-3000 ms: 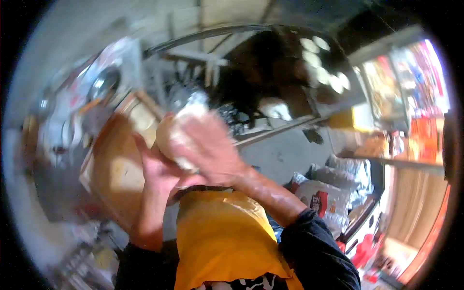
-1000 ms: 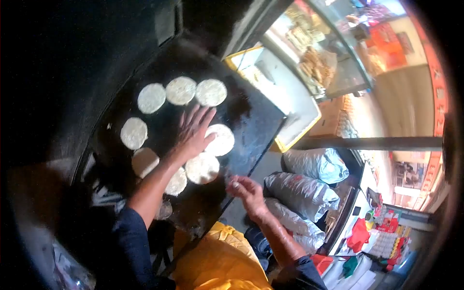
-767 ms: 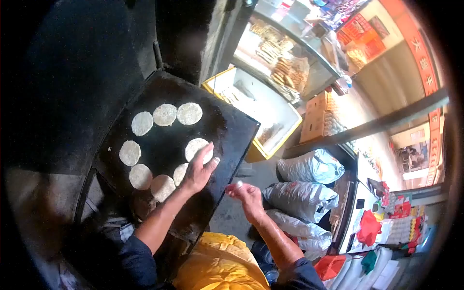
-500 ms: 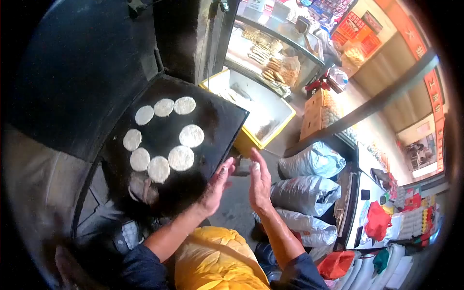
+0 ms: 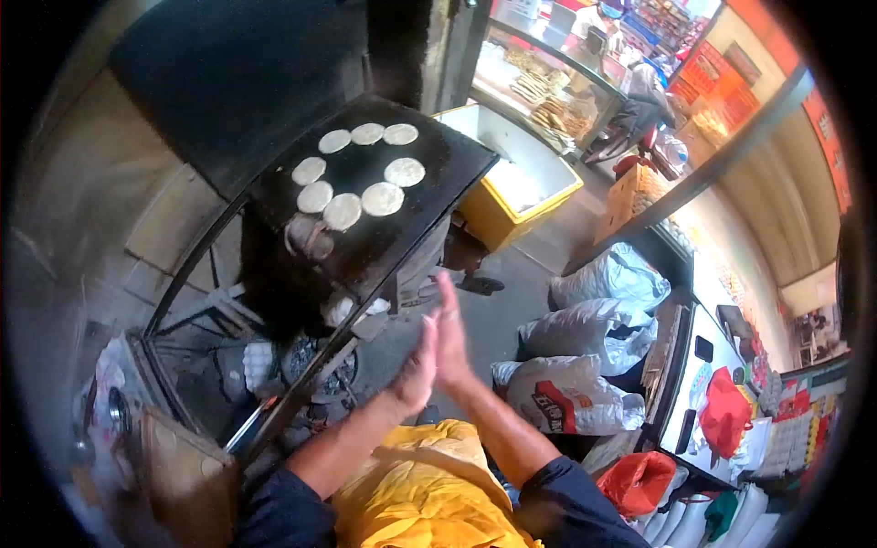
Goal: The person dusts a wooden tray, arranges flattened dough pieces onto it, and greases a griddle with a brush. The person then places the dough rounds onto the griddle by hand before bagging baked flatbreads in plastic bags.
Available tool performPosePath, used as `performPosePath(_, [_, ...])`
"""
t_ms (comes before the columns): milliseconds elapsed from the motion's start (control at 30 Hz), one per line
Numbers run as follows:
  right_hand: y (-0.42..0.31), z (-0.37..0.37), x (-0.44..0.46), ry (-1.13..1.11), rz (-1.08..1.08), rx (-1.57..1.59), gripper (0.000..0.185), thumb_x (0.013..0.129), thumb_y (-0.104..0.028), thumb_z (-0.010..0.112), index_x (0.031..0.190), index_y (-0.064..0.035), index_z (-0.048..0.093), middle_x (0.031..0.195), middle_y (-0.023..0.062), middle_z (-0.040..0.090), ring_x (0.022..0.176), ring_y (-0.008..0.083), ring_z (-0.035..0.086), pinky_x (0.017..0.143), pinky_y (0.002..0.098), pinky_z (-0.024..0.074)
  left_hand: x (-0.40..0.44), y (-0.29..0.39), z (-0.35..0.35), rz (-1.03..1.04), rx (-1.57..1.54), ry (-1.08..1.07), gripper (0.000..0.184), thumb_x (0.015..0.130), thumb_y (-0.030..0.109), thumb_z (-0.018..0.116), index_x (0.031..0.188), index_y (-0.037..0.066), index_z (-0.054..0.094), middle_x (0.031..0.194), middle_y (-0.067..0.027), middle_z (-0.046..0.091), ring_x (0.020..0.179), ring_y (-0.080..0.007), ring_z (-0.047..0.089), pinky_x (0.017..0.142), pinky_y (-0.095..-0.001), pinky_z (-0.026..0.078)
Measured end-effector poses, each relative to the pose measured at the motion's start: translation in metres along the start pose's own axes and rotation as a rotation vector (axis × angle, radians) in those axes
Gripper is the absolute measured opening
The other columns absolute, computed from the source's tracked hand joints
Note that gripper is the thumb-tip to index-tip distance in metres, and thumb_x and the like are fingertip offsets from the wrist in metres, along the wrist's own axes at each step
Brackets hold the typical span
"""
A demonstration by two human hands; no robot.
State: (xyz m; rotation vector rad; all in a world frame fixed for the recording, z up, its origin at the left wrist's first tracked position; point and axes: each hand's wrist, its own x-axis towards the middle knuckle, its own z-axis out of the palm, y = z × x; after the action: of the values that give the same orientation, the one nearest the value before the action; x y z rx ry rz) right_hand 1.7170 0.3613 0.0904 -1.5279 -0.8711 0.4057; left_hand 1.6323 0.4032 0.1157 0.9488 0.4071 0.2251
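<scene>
My left hand (image 5: 417, 373) and my right hand (image 5: 451, 342) meet palm to palm in front of my yellow apron (image 5: 429, 489). Their fingers are stretched out, and I see nothing held; the space between the palms is hidden. Beyond them to the left is a black griddle (image 5: 358, 172). Several pale round flatbreads (image 5: 382, 199) lie on it in a broken ring, untouched by either hand. A brownish lump of unclear kind (image 5: 309, 239) sits at the griddle's near left edge.
A yellow bin with a white inside (image 5: 521, 215) stands right of the griddle. Several stuffed grey-white sacks (image 5: 571, 393) lie along the right. Farther off are a glass food case (image 5: 548, 87) and a person (image 5: 598, 27). A wooden board (image 5: 187, 466) leans at lower left.
My hands, apart half a second ago, have come together palm to palm. The view has shifted, so the griddle sits higher and farther right. The flatbreads keep their arrangement.
</scene>
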Motion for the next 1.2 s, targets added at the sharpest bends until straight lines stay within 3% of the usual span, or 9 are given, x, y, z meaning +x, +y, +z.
performPosePath(100, [0.010, 0.004, 0.001, 0.213, 0.513, 0.486, 0.086, 0.095, -0.072, 0.033, 0.157, -0.0142, 0.019, 0.163, 0.0130, 0.019, 0.151, 0.0303, 0.014, 0.119, 0.0549, 0.0112, -0.066, 0.023, -0.004, 0.170, 0.244, -0.190, 0.092, 0.095, 0.074, 0.024, 0.156, 0.005, 0.020, 0.162, -0.0130, 0.019, 0.151, -0.0255, 0.013, 0.122, -0.0421, 0.008])
performPosePath(233, [0.007, 0.079, -0.047, -0.057, 0.709, 0.816, 0.084, 0.093, -0.077, 0.027, 0.153, -0.0190, 0.031, 0.159, 0.0098, 0.030, 0.144, 0.0275, 0.029, 0.117, 0.0503, 0.0206, -0.137, 0.077, -0.059, 0.717, 1.036, 0.182, 0.094, 0.091, 0.076, 0.035, 0.153, 0.006, 0.028, 0.158, -0.0177, 0.026, 0.150, -0.0333, 0.018, 0.120, -0.0460, 0.011])
performPosePath(433, [-0.068, 0.284, -0.152, -0.441, 0.901, 0.892, 0.083, 0.097, -0.072, 0.026, 0.148, -0.0068, 0.039, 0.145, 0.0129, 0.048, 0.132, 0.0281, 0.045, 0.109, 0.0416, 0.0361, -0.296, 0.001, -0.232, 0.507, 1.353, 0.537, 0.064, 0.094, 0.046, 0.057, 0.143, 0.007, 0.044, 0.152, -0.0177, 0.036, 0.143, -0.0354, 0.030, 0.117, -0.0480, 0.022])
performPosePath(567, [-0.091, 0.399, -0.228, -0.878, 0.621, 0.157, 0.049, 0.099, -0.038, 0.059, 0.130, -0.0005, 0.059, 0.127, 0.0137, 0.064, 0.115, 0.0233, 0.060, 0.097, 0.0346, 0.0454, -0.471, -0.040, -0.382, 0.373, 0.696, 1.153, 0.031, 0.091, 0.007, 0.059, 0.122, 0.001, 0.058, 0.118, -0.0156, 0.063, 0.111, -0.0272, 0.063, 0.094, -0.0358, 0.050])
performPosePath(667, [-0.084, 0.469, -0.276, -1.207, 0.067, -0.142, 0.039, 0.091, -0.022, 0.068, 0.122, 0.0007, 0.060, 0.112, 0.0205, 0.065, 0.108, 0.0326, 0.063, 0.090, 0.0421, 0.0519, -0.595, -0.064, -0.499, -0.025, 0.499, 1.452, 0.031, 0.097, 0.019, 0.057, 0.125, 0.005, 0.056, 0.120, -0.0073, 0.061, 0.107, -0.0178, 0.059, 0.089, -0.0337, 0.050])
performPosePath(767, [-0.084, 0.527, -0.288, -1.193, -0.325, -0.390, 0.033, 0.087, -0.017, 0.068, 0.115, -0.0029, 0.059, 0.119, 0.0204, 0.058, 0.103, 0.0407, 0.061, 0.086, 0.0456, 0.0530, -0.595, 0.002, -0.509, -0.079, -0.098, 1.496, 0.037, 0.098, 0.033, 0.058, 0.128, 0.012, 0.052, 0.123, -0.0042, 0.060, 0.114, -0.0171, 0.055, 0.090, -0.0356, 0.047])
performPosePath(1067, [-0.037, 0.575, -0.297, -1.240, -0.910, -0.621, 0.039, 0.083, -0.026, 0.071, 0.111, -0.0015, 0.061, 0.113, 0.0200, 0.056, 0.107, 0.0372, 0.058, 0.092, 0.0442, 0.0503, -0.526, -0.007, -0.604, 0.011, 0.080, 1.652, 0.037, 0.087, 0.028, 0.066, 0.113, 0.003, 0.058, 0.111, -0.0115, 0.061, 0.095, -0.0228, 0.059, 0.079, -0.0370, 0.051])
performPosePath(1133, [-0.051, 0.580, -0.295, -1.348, -0.734, -0.786, 0.038, 0.083, -0.030, 0.072, 0.110, -0.0055, 0.062, 0.113, 0.0201, 0.057, 0.105, 0.0380, 0.060, 0.089, 0.0444, 0.0526, -0.531, 0.000, -0.593, -0.078, 0.271, 1.689, 0.040, 0.083, 0.022, 0.066, 0.116, 0.003, 0.053, 0.111, -0.0121, 0.061, 0.095, -0.0246, 0.060, 0.081, -0.0396, 0.051])
performPosePath(1200, [-0.051, 0.583, -0.294, -1.317, -0.691, -0.771, 0.036, 0.082, -0.031, 0.073, 0.107, -0.0075, 0.062, 0.109, 0.0197, 0.060, 0.102, 0.0380, 0.062, 0.088, 0.0445, 0.0538, -0.549, 0.015, -0.554, 0.095, -0.178, 1.481, 0.047, 0.081, 0.019, 0.065, 0.121, 0.003, 0.045, 0.111, -0.0113, 0.059, 0.095, -0.0255, 0.060, 0.081, -0.0387, 0.052])
